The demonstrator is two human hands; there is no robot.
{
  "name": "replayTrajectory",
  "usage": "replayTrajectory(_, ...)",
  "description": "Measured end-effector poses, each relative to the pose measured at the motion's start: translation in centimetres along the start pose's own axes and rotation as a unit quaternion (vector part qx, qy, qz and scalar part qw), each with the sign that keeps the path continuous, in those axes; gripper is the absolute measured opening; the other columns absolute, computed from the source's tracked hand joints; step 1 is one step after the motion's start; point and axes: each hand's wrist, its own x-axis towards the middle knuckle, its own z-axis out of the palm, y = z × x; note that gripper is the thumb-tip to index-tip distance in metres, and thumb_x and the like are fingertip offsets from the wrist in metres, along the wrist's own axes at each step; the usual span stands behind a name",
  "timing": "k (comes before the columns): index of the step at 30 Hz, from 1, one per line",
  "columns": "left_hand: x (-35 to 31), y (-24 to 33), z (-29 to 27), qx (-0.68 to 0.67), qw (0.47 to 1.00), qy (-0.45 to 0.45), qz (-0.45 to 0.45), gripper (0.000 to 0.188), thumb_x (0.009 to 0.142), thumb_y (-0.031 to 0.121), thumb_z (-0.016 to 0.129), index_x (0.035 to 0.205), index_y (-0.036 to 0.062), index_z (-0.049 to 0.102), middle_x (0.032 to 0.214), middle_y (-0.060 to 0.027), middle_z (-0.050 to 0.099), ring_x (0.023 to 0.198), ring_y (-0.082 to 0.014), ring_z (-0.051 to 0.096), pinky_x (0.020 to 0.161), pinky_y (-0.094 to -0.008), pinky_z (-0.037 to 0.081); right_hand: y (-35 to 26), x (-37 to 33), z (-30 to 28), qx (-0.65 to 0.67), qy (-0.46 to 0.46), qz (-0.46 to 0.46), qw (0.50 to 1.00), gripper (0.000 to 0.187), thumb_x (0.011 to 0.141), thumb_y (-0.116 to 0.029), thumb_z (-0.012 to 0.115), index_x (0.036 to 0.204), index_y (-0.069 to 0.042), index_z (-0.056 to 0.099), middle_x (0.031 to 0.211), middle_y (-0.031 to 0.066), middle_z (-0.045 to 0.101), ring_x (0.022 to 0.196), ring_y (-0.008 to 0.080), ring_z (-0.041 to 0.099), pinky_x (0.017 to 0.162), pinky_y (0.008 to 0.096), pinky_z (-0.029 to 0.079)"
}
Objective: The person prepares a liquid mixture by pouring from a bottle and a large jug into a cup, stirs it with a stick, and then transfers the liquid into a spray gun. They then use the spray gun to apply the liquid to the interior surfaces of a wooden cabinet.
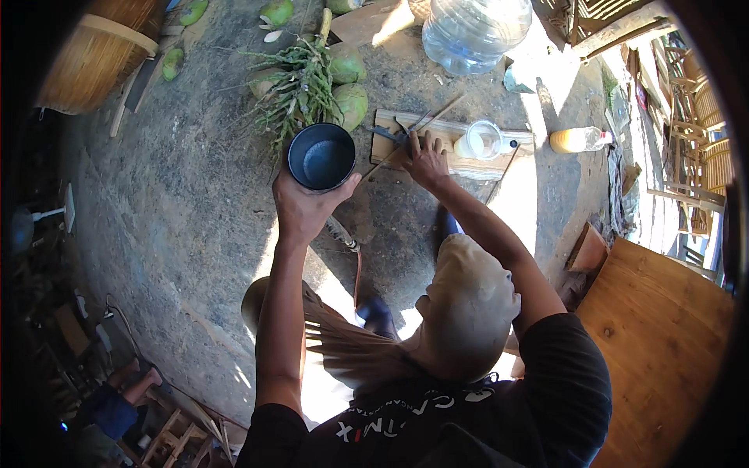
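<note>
My left hand [304,207] grips a dark blue cup [321,156] from below and holds it up over the concrete floor; its inside looks empty. My right hand [427,160] reaches onto a wooden plank [456,164] lying on the ground. Its fingers are curled over a long thin stick [441,113] that lies slanted across the plank, next to a blue-handled tool [388,134]. A clear plastic cup with a pale lid [480,140] stands on the plank just right of that hand.
Green coconuts [353,103] with a bunch of green stalks [300,86] lie behind the cup. A big clear water jug [476,31], a bottle of yellow liquid [579,139], a woven basket [101,47], a wooden table [663,343] and chairs [702,140] surround the spot.
</note>
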Motion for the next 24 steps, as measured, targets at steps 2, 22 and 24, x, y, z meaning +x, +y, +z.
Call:
replayTrajectory(2,-0.4,0.3,0.1,0.013,1.000,0.023,0.013,0.065,0.072,0.011,0.099,0.126,-0.0006,0.065,0.114,-0.0125,0.076,0.101,-0.0214,0.075,0.091,-0.0368,0.060,0.0,1.9,1.0,0.055,-0.083,0.039,0.994,0.086,0.094,-0.041,0.076,0.165,-0.015,0.034,0.151,0.0273,0.045,0.131,0.0545,0.053,0.101,0.0609,0.053)
replayTrajectory(22,-5.4,31.6,0.7,-0.232,0.921,-0.221,-0.221,0.046,0.118,0.021,0.038,0.157,-0.0021,0.042,0.156,-0.0132,0.051,0.142,-0.0286,0.054,0.118,-0.0457,0.048,-10.5,-22.1,-62.6,0.268,0.199,-0.091,0.938,0.063,0.092,-0.027,0.069,0.149,-0.007,0.054,0.130,0.0255,0.055,0.122,0.0428,0.061,0.092,0.0518,0.058)
replayTrajectory(24,-7.1,37.6,0.7,-0.284,0.891,-0.249,-0.250,0.048,0.114,0.019,0.050,0.156,-0.0024,0.043,0.153,-0.0130,0.054,0.140,-0.0270,0.056,0.118,-0.0447,0.048,-10.5,-26.2,-66.3,0.231,0.198,-0.069,0.950,0.059,0.093,-0.024,0.065,0.148,-0.005,0.055,0.132,0.0247,0.056,0.123,0.0426,0.060,0.094,0.0508,0.057)
